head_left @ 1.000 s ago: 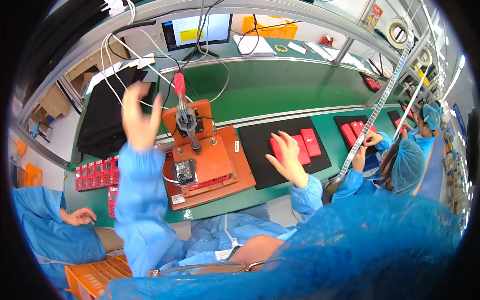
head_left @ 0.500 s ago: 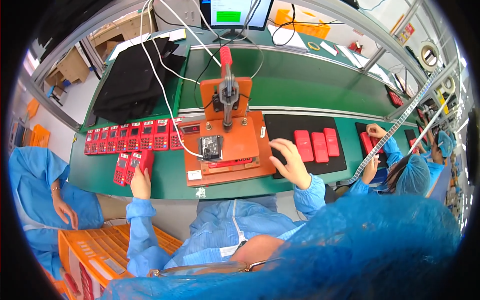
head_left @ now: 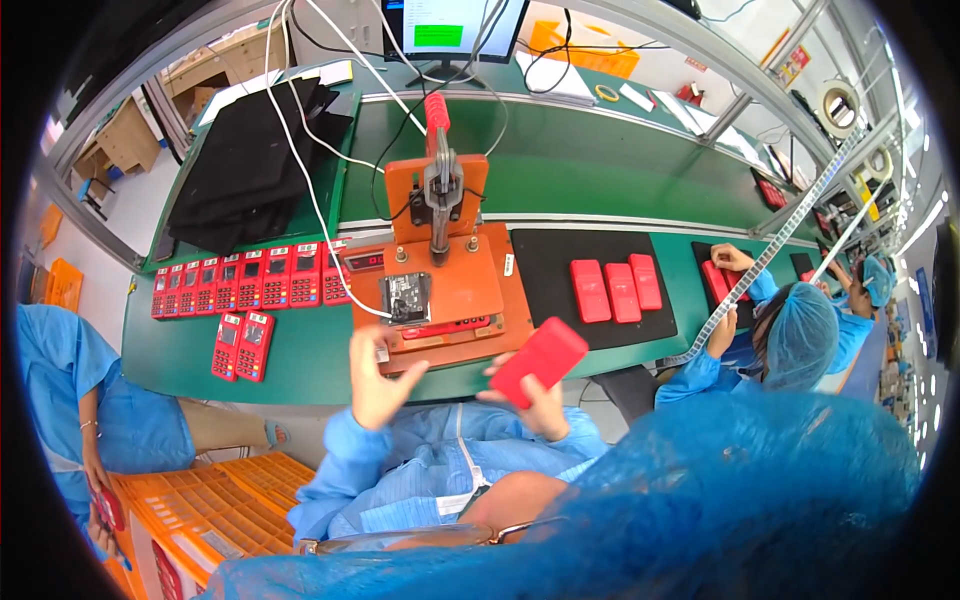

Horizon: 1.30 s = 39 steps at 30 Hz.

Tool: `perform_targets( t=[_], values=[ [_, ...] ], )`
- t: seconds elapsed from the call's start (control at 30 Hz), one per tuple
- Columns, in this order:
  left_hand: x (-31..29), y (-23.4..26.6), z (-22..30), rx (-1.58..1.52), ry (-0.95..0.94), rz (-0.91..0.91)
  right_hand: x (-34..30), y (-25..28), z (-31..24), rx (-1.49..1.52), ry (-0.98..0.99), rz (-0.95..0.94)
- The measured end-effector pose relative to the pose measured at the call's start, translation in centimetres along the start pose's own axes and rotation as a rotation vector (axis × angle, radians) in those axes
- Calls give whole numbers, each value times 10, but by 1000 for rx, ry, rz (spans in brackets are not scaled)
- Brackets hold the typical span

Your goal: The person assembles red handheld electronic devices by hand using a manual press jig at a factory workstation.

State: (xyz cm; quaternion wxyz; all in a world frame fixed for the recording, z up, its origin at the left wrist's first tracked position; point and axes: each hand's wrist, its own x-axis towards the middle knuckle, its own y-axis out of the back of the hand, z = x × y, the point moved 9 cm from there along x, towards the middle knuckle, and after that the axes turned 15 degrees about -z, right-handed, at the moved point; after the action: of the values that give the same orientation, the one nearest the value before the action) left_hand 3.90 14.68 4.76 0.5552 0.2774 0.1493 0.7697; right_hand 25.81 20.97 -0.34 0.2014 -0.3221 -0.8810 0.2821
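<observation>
My right hand (head_left: 543, 408) grips a red payment terminal (head_left: 545, 358), tilted with its plain back up, just off the bench's front edge. My left hand (head_left: 380, 378) is open to its left, thumb and fingers apart, with nothing in it. Behind the hands stands an orange test fixture (head_left: 470, 285) with a toggle clamp (head_left: 442, 195) and a small black circuit board (head_left: 407, 298) on top; part of a red device (head_left: 445, 328) shows within it. Two terminals (head_left: 241, 346) lie keypad up at the left, before a row of similar terminals (head_left: 250, 280).
Three red terminals (head_left: 621, 293) lie face down on a black mat (head_left: 545, 255) at the right. Black sheets (head_left: 245, 170) are stacked at the back left. White cables (head_left: 308, 180) hang over the fixture. Co-workers sit right (head_left: 810, 335) and stand left by an orange crate (head_left: 215, 510).
My left hand has let go of a terminal in the front left pair and moved right. My right hand, empty before, has come nearer with a red terminal in it. The view has shifted slightly.
</observation>
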Motion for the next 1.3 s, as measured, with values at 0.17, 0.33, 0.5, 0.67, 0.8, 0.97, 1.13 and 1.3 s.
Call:
perform_targets(
  t=[0.17, 0.33, 0.5, 0.67, 0.8, 0.97, 1.13, 1.3],
  values=[
    [66, -5, -5, 164, -120, -375, -12, 82, -79, -521, -55, -31],
    [79, -12, -7, 19, -312, -483, 23, 37, -101, -1653, -249, -305],
    [38, 35, -45, -114, -257, -111, 74, -18, -54, -1894, -20, -561],
    [-45, 73, -120, -974, -178, 303, 118, -50, -8, -1723, 121, -687],
    [-80, 89, -115, -1427, -255, 442, 122, -42, 7, -1659, 1, -782],
    [-97, 88, -99, -1616, -313, 268, 119, -37, -51, -1636, -130, -930],
    [-37, 62, -49, -1446, -169, 10, 189, -56, -164, -1374, 167, -496],
    [31, 27, 41, -1069, -293, -266, 264, -140, -157, -1069, 233, -364]
  ],
)
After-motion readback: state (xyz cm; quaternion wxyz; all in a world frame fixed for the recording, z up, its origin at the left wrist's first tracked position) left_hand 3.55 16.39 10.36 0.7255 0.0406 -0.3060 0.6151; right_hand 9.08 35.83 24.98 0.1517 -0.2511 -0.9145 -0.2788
